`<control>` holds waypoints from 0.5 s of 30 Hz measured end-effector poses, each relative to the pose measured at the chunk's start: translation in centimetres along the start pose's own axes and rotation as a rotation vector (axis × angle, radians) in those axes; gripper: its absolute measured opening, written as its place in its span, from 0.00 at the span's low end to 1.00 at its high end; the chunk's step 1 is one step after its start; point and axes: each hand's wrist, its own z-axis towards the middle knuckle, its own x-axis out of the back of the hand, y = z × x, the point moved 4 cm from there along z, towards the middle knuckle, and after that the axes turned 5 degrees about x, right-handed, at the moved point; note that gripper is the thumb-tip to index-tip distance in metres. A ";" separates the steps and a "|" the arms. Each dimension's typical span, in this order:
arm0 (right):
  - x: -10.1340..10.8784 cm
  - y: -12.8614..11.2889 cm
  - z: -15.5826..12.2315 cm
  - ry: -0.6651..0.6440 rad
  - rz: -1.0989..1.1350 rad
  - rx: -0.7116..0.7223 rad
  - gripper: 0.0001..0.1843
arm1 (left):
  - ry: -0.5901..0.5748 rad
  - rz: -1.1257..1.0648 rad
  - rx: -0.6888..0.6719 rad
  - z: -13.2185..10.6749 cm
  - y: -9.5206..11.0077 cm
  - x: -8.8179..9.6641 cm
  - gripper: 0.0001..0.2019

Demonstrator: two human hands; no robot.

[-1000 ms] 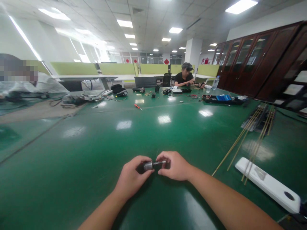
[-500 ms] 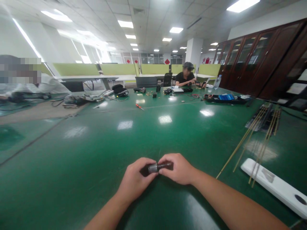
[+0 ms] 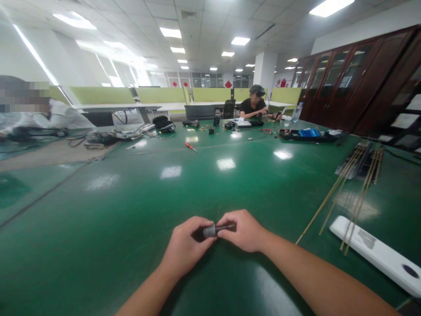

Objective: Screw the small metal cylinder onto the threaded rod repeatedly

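Between my hands is a small grey metal cylinder (image 3: 209, 231) with a thin dark shaft sticking out to the right; it looks like a small motor, but its exact kind is unclear. My left hand (image 3: 185, 244) wraps thumb and fingers around the cylinder's body from the left. From the right, my right hand (image 3: 245, 231) pinches the shaft (image 3: 225, 227) close to where it leaves the body. The shaft's far end lies within the curl of my right hand. Both hands are low over the green table (image 3: 197, 193), and the cylinder lies roughly sideways.
A red screwdriver (image 3: 190, 146) lies farther up the table. On the right are thin bamboo-like sticks (image 3: 324, 206) and a long white case (image 3: 378, 254). Electronics, a black tray (image 3: 304, 135) and a bottle (image 3: 297, 112) stand at the back. Two people sit at the table's far and left sides.
The view has shifted very slightly. Both hands keep their hold on the cylinder and shaft, with hardly any visible movement.
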 end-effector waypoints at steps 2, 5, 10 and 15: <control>0.1 0.0 0.0 0.000 -0.001 -0.004 0.08 | 0.005 -0.009 0.001 -0.1 0.0 0.0 0.09; 0.2 -0.1 -0.1 0.003 0.009 0.000 0.08 | 0.012 -0.023 0.001 -0.1 0.1 0.0 0.09; 0.2 -0.1 -0.1 0.008 0.028 0.011 0.07 | 0.021 -0.028 0.007 -0.2 0.0 0.0 0.08; 0.3 0.0 -0.1 0.007 0.016 0.019 0.07 | 0.010 -0.024 0.017 -0.2 0.1 -0.1 0.09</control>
